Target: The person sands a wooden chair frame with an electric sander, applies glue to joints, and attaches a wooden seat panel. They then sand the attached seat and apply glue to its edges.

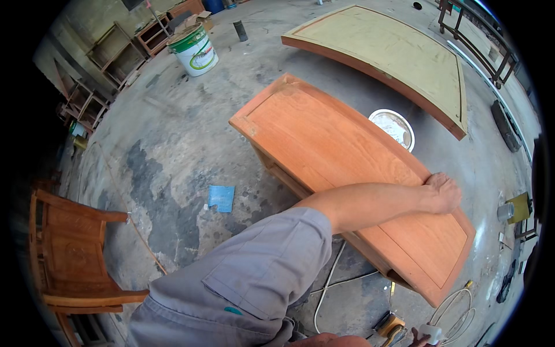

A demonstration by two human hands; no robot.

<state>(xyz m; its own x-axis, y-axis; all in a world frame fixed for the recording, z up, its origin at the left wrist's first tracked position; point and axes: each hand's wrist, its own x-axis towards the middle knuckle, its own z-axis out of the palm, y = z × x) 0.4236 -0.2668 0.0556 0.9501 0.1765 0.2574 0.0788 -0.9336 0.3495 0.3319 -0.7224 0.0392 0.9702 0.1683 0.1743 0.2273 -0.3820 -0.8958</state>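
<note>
My left arm, in a grey sleeve, reaches across a low reddish-brown wooden table (341,144) with a framed panel top. At its far long edge my left hand (444,192) is closed, the fingers bent over the rim. Low in the picture, only part of my right hand (417,339) shows, its fingers against a white socket block (429,333) with a pale cable. They appear closed on it, though the lower edge cuts off most of the hand. A yellow and black power tool (389,325) lies just left of that hand, partly cut off.
Behind the table stand a white round lid or tub (393,128) and a larger pale-topped wooden panel (381,46). A wooden chair (75,248) is at left. Blue sandpaper-like sheet (221,198) and a white-green bucket (193,52) are on the concrete floor. Cables run beneath the table.
</note>
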